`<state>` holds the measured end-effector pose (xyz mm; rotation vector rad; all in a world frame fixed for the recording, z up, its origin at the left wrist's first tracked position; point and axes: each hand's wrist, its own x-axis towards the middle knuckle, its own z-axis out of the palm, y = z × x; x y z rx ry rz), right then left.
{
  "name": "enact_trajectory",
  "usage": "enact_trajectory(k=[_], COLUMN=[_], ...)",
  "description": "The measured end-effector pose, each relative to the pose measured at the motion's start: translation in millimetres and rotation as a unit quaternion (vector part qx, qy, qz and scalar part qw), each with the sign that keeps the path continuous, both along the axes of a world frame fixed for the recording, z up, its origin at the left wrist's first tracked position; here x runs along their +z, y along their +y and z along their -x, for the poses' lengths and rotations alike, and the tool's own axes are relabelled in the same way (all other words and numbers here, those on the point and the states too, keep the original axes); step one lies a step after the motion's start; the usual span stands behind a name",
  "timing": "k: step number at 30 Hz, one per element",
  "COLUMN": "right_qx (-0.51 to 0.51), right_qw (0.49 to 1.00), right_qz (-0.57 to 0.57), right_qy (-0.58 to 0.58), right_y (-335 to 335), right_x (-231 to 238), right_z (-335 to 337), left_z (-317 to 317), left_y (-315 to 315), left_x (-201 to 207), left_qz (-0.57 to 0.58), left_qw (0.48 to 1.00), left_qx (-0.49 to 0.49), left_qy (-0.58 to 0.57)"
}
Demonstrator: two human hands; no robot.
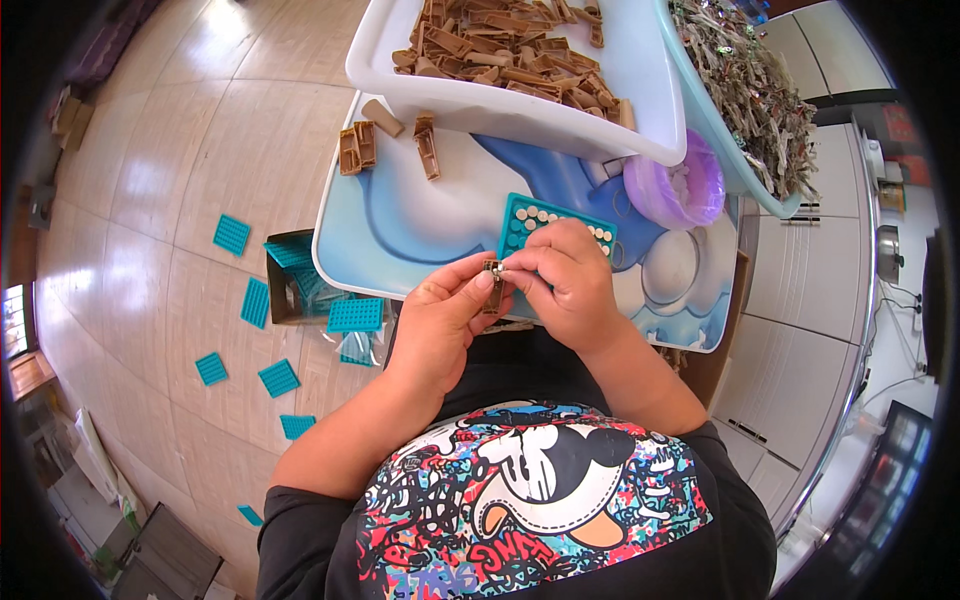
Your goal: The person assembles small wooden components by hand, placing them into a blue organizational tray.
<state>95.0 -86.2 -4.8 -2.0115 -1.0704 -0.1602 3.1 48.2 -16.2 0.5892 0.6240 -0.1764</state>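
Note:
Close in front of my body, my left hand is closed on a small brown plastic casing, held upright between thumb and fingers. At its top end my right hand pinches a small whitish part, touching the casing; its exact shape is mostly hidden by my fingertips. Just beyond my right hand lies a teal tray with rows of holes, several of them filled with small white round pieces. My right hand covers part of that tray.
A white tub heaped with brown casings stands at the table's far side. Loose casings lie left of it. Rightward are a purple-lined bin and a teal basin of tangled scraps. Teal trays lie about the floor and in a box.

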Motion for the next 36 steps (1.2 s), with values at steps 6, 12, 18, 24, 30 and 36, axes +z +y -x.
enact_trajectory(k=[6,12,18,24,30,36], right_qx=[0.006,-0.004,-0.008,0.006,0.004,0.035], right_qw=[1.0,0.998,0.996,1.0,1.0,0.997], right_qz=[-0.005,0.011,0.005,-0.019,0.001,0.039], right_qy=[-0.008,-0.065,-0.084,0.007,0.018,0.05], right_y=[2,5,5,1,2,3], right_x=[-8,-8,-11,-10,-5,1], right_z=[4,11,12,13,15,15], left_z=[1,1,0,0,2,2], left_y=[-2,-4,-5,-5,-5,-5], left_x=[-2,-2,-5,-5,-5,-8], left_qz=[-0.015,-0.022,-0.025,-0.015,-0.02,-0.006], left_qw=[1.0,1.0,1.0,1.0,1.0,1.0], left_qx=[-0.001,0.01,0.015,0.023,0.014,0.014], left_qy=[0.002,0.0,-0.001,-0.007,-0.007,-0.026])
